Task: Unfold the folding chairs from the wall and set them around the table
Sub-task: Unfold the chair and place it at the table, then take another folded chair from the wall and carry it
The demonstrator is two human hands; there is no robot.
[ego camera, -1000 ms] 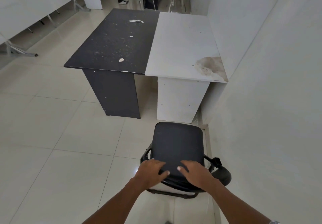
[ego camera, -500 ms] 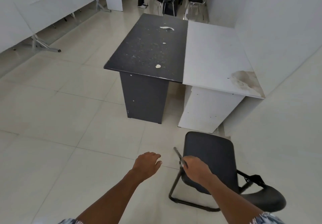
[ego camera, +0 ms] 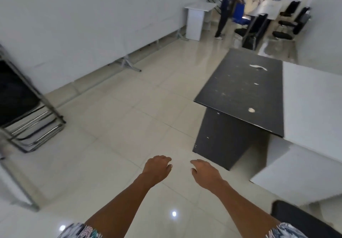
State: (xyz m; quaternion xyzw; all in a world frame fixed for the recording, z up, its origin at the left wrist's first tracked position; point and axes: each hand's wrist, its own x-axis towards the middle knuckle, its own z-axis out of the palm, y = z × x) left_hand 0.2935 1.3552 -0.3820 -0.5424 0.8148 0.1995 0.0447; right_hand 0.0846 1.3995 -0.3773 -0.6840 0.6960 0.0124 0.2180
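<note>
My left hand (ego camera: 158, 167) and my right hand (ego camera: 205, 171) hang side by side over the tiled floor, fingers loosely curled, holding nothing. The unfolded black chair (ego camera: 299, 217) shows only as a dark corner at the bottom right, behind my right arm. Several folded chairs (ego camera: 24, 112) with black seats and chrome frames lean against the wall at the far left. The table stands to the right: a scuffed black top (ego camera: 246, 89) joined to a white top (ego camera: 311, 104).
A white partition wall on metal feet (ego camera: 127, 64) runs along the left. A small white stand (ego camera: 196, 21), a standing person (ego camera: 229, 6) and black chairs (ego camera: 290, 25) are at the far end. Open tiled floor (ego camera: 129, 123) lies between the folded chairs and the table.
My right hand let go of the unfolded chair, and the view swung left, bringing the folded chairs at the wall into sight. Both hands now hang free.
</note>
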